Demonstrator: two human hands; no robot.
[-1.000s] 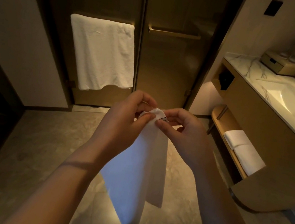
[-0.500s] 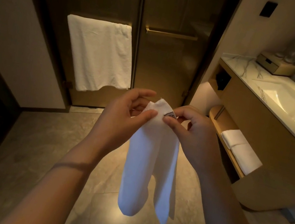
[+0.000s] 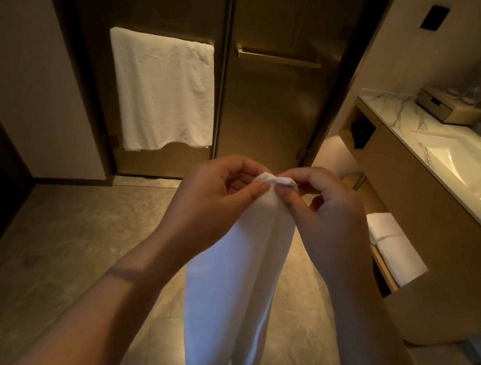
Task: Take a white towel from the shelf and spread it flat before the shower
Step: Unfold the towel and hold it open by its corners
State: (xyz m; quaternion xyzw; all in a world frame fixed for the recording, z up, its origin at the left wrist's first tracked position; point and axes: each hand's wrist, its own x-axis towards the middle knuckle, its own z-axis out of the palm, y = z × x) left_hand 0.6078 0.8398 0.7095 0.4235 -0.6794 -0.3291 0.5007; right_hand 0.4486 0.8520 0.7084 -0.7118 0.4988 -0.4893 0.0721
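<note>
Both hands, left (image 3: 213, 200) and right (image 3: 328, 217), pinching the white towel (image 3: 229, 293) at its top. Hanging straight down, long way up-and-down. Shower door (image 3: 277, 92) far ahead.

Towel (image 3: 229, 293) now hangs straighter w/ top bunched tighter between both hands, label hidden.

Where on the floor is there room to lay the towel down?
The bare floor between the shower doors and both hands holding the towel is free. The shelf under the sink is crowded with folded towels.
</note>
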